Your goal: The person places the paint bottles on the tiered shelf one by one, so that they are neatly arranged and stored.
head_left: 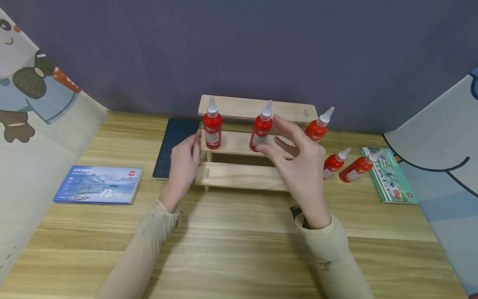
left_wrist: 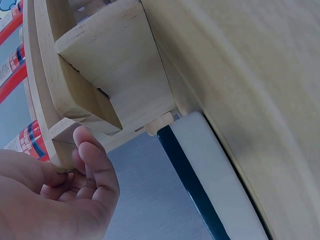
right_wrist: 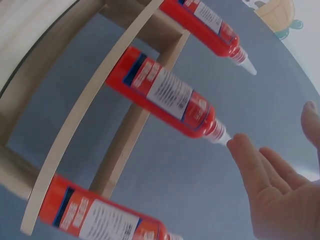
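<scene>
A tiered wooden rack (head_left: 242,176) stands at the back of the table, three red squeeze bottles with pointed white caps on its middle tier. My left hand (head_left: 185,160) grips the left end of that tier, thumb and curled fingers at the board's edge in the left wrist view. Beside it stands the left bottle (head_left: 212,129). Around the middle bottle (head_left: 260,132) my right hand (head_left: 300,164) is spread; in the right wrist view its straight fingers (right_wrist: 250,165) are near the cap, with the thumb held apart. The right bottle (head_left: 316,131) is partly hidden behind this hand.
Two more red bottles, a nearer one (head_left: 356,169) and another (head_left: 334,163), stand on the table right of the rack. A green box (head_left: 390,176) lies beyond them. Left of the rack are a dark flat case (head_left: 173,141) and a blue box (head_left: 98,185). A grey partition (head_left: 239,50) rises behind.
</scene>
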Demonstrator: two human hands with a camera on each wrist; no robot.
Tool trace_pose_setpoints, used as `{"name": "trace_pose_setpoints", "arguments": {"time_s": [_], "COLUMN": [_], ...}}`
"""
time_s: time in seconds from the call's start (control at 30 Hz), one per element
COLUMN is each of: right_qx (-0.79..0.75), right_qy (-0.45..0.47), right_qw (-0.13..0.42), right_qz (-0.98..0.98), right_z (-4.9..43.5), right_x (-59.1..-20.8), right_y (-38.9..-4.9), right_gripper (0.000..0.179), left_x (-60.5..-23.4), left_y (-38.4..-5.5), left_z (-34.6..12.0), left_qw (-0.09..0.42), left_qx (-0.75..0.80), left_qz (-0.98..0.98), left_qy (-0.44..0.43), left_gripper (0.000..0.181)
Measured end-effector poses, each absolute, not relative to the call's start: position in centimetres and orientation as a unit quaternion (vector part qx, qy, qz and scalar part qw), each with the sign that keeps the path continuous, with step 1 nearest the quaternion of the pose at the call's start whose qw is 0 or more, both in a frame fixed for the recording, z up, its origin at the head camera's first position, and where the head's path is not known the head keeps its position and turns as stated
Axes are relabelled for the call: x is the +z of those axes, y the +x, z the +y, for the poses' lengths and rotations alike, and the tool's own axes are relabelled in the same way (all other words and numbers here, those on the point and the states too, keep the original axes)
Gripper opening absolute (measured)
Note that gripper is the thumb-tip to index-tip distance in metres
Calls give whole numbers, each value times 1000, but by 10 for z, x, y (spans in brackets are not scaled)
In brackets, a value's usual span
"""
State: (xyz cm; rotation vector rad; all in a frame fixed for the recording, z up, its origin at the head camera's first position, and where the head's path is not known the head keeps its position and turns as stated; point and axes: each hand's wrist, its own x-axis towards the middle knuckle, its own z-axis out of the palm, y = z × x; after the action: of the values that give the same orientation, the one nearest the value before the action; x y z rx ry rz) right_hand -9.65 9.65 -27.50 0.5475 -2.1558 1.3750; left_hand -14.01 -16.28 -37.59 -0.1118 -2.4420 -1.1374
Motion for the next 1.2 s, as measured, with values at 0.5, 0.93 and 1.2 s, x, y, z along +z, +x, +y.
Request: {"name": "trace_pose_setpoints", "arguments": {"time_s": [0.5,0.93,1.2], "right_qx": [481,463,448], "right_qy": [152,115,76], "right_qw": [278,294,293], "right_qz": [-817,-828,-841], "right_z": [133,162,179], "right_x": [-269,-270,-272], "right_y": [-86,-86,-87], "right_gripper": [61,58,55], "left_x": [-377,-376,-376], "left_y": [-141,-140,-140], "left_z": [-162,-162,-162], "left_qw": [221,222,222], "left_qx": [-412,-412,-414], "left_qz": [-883,-883,-882], "left_qy": [-42,-41,-40], "left_gripper": [35,35,35]}}
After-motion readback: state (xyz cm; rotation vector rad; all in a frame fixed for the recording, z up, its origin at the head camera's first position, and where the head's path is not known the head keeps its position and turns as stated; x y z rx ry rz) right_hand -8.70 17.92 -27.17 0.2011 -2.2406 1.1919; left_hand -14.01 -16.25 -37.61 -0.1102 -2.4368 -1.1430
